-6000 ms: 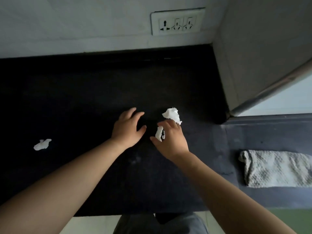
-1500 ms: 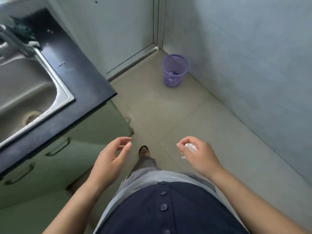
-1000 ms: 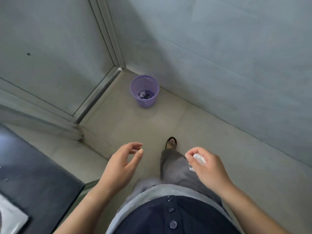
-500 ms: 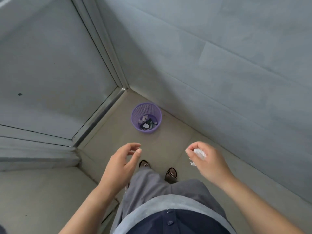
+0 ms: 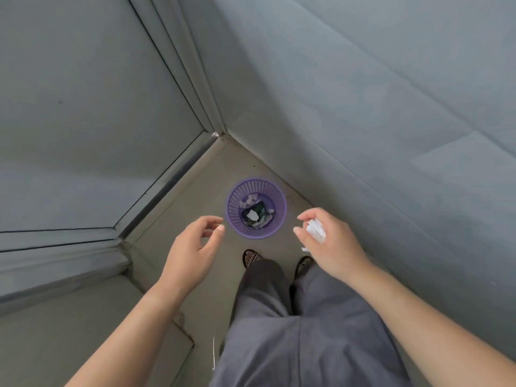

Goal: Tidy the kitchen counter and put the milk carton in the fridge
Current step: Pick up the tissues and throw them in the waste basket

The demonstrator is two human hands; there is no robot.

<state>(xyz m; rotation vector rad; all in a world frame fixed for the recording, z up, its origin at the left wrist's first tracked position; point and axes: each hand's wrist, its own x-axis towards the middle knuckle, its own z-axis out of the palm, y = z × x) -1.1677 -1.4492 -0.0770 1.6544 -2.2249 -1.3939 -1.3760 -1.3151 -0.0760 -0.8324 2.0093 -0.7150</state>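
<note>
A small purple mesh waste bin [image 5: 231, 216] stands on the floor in the room's corner, with scraps of paper and dark wrappers inside. My right hand [image 5: 332, 247] is just right of the bin and a little nearer to me, its fingers curled around crumpled white paper scraps [image 5: 316, 232]. My left hand [image 5: 192, 252] hovers left of the bin with loosely curved fingers and holds nothing. The milk carton, fridge and counter are out of view.
Grey walls [image 5: 363, 93] meet at the corner behind the bin, with a metal door frame [image 5: 178, 174] running along the floor on the left. My feet in sandals [image 5: 251, 258] stand just short of the bin on the beige floor [image 5: 195, 191].
I have turned away from the counter and sink and walked up to the purple bin, which now sits directly below my hands. The paper scraps stay in my right hand.
</note>
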